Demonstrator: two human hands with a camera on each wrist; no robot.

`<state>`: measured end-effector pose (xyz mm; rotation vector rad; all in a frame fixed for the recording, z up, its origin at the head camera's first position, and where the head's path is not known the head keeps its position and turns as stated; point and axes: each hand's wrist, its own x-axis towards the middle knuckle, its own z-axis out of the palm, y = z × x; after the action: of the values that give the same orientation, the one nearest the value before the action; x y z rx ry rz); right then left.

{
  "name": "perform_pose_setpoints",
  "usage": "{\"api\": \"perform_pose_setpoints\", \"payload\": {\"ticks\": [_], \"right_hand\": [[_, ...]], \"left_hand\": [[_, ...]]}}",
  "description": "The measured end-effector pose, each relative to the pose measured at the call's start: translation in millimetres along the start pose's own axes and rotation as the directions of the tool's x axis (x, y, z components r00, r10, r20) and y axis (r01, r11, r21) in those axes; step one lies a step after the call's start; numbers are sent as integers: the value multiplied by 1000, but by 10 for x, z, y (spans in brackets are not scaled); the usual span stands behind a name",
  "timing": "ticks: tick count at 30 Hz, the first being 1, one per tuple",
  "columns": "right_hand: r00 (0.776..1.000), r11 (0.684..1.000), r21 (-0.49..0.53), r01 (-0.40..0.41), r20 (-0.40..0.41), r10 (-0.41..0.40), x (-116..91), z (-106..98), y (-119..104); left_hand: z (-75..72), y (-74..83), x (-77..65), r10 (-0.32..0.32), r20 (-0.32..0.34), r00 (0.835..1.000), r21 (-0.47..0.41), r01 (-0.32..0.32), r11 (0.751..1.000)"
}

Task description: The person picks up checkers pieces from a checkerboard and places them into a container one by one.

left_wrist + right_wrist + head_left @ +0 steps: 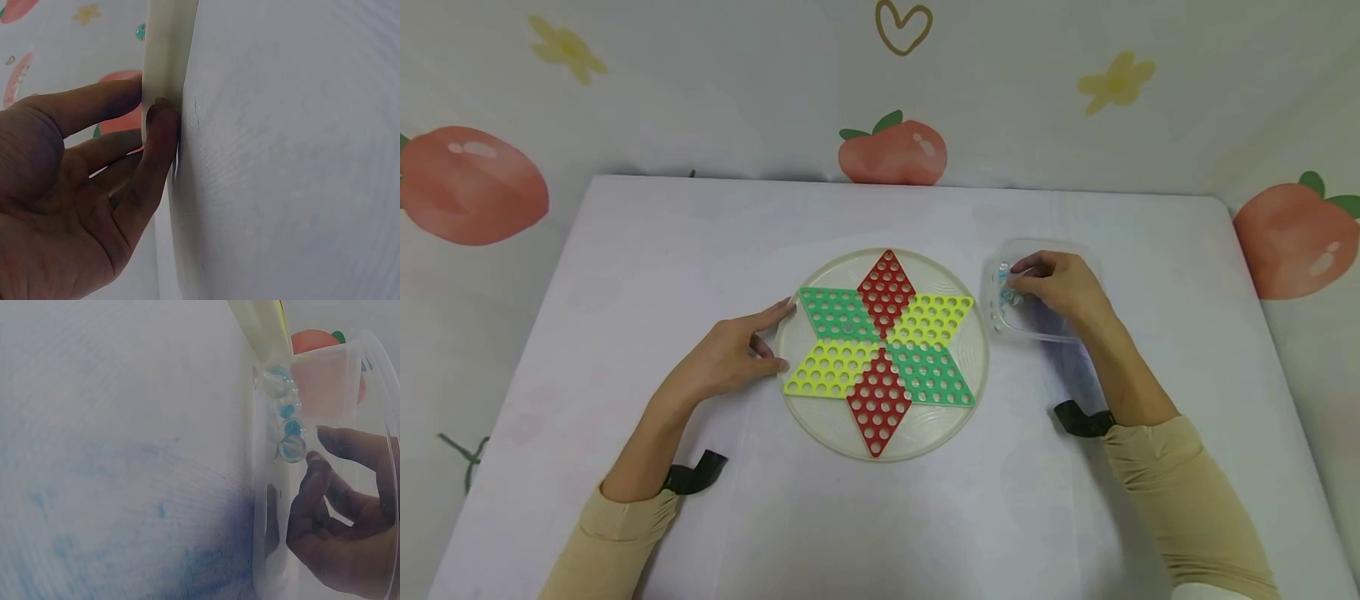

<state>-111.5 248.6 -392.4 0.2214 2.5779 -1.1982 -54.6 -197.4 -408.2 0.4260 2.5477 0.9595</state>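
Note:
A round Chinese checkers board (951, 433) with a red, green and yellow star lies flat on the table. My left hand (730, 354) touches its left rim, fingers and thumb extended; in the left wrist view the fingertips rest against the board's pale side (164, 56). A blue glass marble (141, 31) shows over that edge. Right of the board, my right hand (1060, 283) reaches into a clear plastic box (1037, 335). Several clear marbles with blue swirls (292, 428) lie along the box's left part, near the right fingertips. No marble shows between those fingers.
The white-covered table (685, 242) extends around the board and box. Behind it hangs a white cloth printed with a peach (895, 154) and yellow flowers. A black wrist mount (694, 475) sticks out from the left forearm, another (1082, 419) from the right.

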Motion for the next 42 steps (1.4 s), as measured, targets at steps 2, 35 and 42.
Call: {"api": "perform_pose_setpoints", "payload": {"ticks": [2, 35, 42], "right_hand": [[1000, 1000, 5, 13, -25, -13, -16, -9, -7], [979, 982, 104, 156, -146, -140, -455, -33, -237], [971, 972, 104, 210, -142, -194, -524, 5, -347]], "left_hand": [[-13, 10, -1, 5, 4, 1000, -2, -5, 1000], [-42, 20, -34, 8, 22, 1000, -3, -8, 1000], [-43, 22, -34, 14, 16, 1000, -8, -14, 1000]]}}
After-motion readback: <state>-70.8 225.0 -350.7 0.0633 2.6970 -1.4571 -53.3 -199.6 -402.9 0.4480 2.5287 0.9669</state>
